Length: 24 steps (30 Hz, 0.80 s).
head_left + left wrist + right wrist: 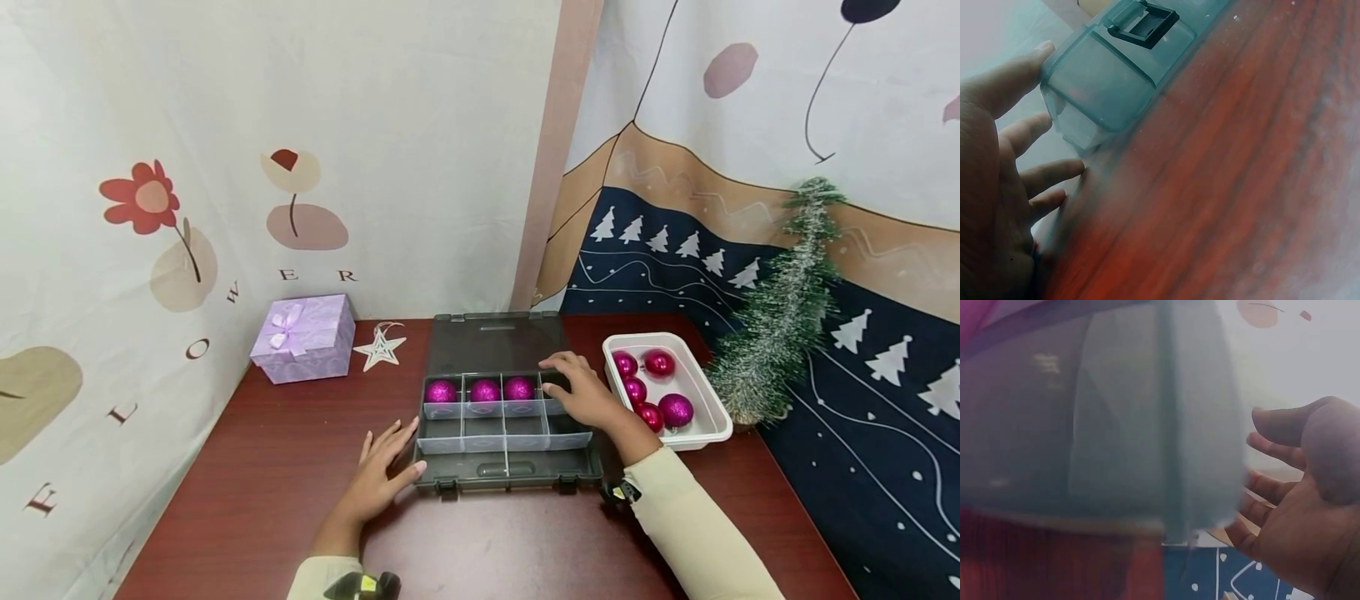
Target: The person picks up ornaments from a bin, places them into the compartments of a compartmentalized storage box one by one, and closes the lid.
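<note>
A dark translucent divider box (480, 469) lies with its lid (495, 346) tipped back. Three glittery magenta ball ornaments (484, 391) sit one each in back-row compartments. Over the rightmost back compartment, partly hiding it, is my right hand (588, 398); its thumb and fingers are spread apart, and no ornament shows between them. In the right wrist view the right fingers (1266, 487) are loosely bent beside the box wall (1116, 425). My left hand (378, 479) rests at the box's left side, fingers extended, its thumb (1041, 53) at the rim.
To the right, a white tray (708, 421) holds several shiny and glittery magenta ornaments (677, 410). A small frosted tree (783, 317) stands behind it. At the back left are a lilac gift box (303, 346) and a white star ornament (380, 348). Printed cloth hangs behind the table.
</note>
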### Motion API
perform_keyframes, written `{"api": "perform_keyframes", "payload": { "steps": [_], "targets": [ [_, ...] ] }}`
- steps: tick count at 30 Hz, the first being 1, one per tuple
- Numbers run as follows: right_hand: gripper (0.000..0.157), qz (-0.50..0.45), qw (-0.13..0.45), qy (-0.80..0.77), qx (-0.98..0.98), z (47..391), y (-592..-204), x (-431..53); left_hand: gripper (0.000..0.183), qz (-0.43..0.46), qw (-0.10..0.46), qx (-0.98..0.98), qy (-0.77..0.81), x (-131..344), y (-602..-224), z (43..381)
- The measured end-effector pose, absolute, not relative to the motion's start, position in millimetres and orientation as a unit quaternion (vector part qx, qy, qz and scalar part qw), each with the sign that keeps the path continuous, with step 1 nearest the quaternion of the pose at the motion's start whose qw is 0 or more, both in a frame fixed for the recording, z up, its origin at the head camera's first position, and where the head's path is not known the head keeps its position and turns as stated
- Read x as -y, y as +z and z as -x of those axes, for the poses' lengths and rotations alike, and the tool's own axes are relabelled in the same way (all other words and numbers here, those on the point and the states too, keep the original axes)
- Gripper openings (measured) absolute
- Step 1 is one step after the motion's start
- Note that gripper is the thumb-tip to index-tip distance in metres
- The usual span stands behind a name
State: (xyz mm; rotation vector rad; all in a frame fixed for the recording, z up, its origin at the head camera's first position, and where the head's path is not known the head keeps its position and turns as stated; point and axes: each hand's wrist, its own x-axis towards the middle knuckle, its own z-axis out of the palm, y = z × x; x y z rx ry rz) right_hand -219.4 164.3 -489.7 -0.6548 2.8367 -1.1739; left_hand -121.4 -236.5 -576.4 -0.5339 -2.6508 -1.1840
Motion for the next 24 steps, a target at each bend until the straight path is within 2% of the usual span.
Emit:
{"api": "perform_keyframes", "payload": {
  "steps": [8,18,24],
  "targets": [
    [0.039,0.192,-0.05,-0.406,-0.892,215.3,-484.5,-186.2,0.069,0.199,0.121,0.879,-0.416,240.8,-593.0,125.3],
    [0.038,0.164,-0.08,-0.432,-0.883,209.6,-482.2,-221.0,0.071,0.189,0.101,0.892,-0.399,242.5,-595.4,127.4],
    [0.039,0.139,-0.102,-0.437,-0.883,205.3,-483.7,-242.1,0.071,0.198,0.121,0.887,-0.4,242.2,-596.6,127.2]
  ]
}}
